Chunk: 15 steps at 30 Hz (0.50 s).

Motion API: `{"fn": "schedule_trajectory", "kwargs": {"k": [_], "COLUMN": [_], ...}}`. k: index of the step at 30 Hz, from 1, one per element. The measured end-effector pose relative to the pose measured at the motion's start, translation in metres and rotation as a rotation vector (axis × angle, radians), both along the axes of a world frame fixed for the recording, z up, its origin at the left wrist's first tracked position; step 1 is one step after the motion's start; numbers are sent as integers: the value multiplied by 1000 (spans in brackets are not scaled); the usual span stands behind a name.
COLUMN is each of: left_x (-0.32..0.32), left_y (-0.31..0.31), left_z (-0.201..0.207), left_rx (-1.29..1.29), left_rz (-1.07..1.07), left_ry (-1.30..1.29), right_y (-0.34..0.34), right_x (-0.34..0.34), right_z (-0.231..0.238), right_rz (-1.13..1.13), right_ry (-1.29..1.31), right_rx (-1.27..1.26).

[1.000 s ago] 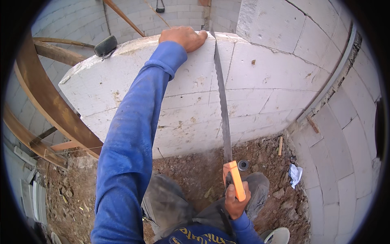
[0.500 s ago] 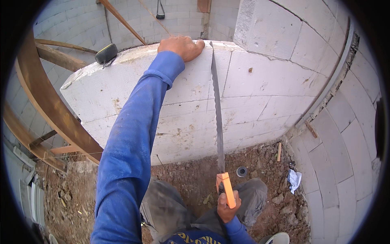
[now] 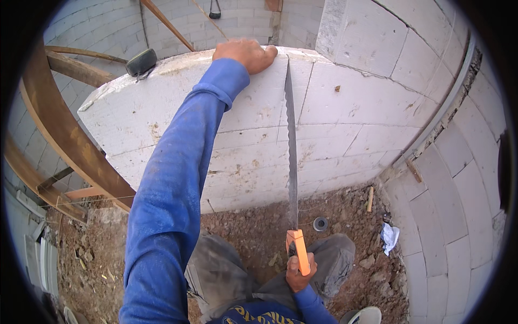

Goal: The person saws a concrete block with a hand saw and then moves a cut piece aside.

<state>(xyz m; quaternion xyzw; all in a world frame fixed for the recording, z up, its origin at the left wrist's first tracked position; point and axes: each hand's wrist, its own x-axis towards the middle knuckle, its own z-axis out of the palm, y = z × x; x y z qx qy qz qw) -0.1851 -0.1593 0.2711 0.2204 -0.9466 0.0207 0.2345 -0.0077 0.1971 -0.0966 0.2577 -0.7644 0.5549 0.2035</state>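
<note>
My right hand [image 3: 301, 274] is wrapped round the orange handle of a hand saw [image 3: 292, 151], low in front of my knees. Its long toothed blade points away from me and up, with the far end in a narrow cut at the top of a white block [image 3: 259, 102]. My left hand [image 3: 247, 55] grips the top edge of this block, just left of the blade. Its fingers bend over the far side, where their tips are hidden. A dark tape measure [image 3: 141, 62] sits on the wall top, farther left.
Curved wooden beams [image 3: 75, 146] stand at the left. A higher course of white blocks [image 3: 372, 40] rises right of the cut, and a grey block wall [image 3: 448, 216] curves along the right. On the rough soil lie a small round roll [image 3: 320, 224], crumpled paper [image 3: 389, 237] and a wood offcut [image 3: 370, 199].
The view has shifted slightly. Against the wall, the saw seems drawn a little toward me, its blade still in the cut. My left hand keeps its place on the block.
</note>
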Motion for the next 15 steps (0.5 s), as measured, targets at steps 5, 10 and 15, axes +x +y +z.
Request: {"fn": "schedule_trajectory", "kwargs": {"k": [5,10,15], "left_x": [-4,0,-1], "left_y": [-7,2,-4], "left_z": [-13,-1,-4], "left_rx": [-1,11,-5], "left_rz": [5,-13,-13], "left_ry": [-10,-19,-3], "right_y": [-106,-69,-1], "right_x": [-96,-57,12], "right_z": [207,122,-40], "right_rz": [224,95,33], "right_ry": [-124,-60,-121], "right_rx": [-225,-112,-42]}}
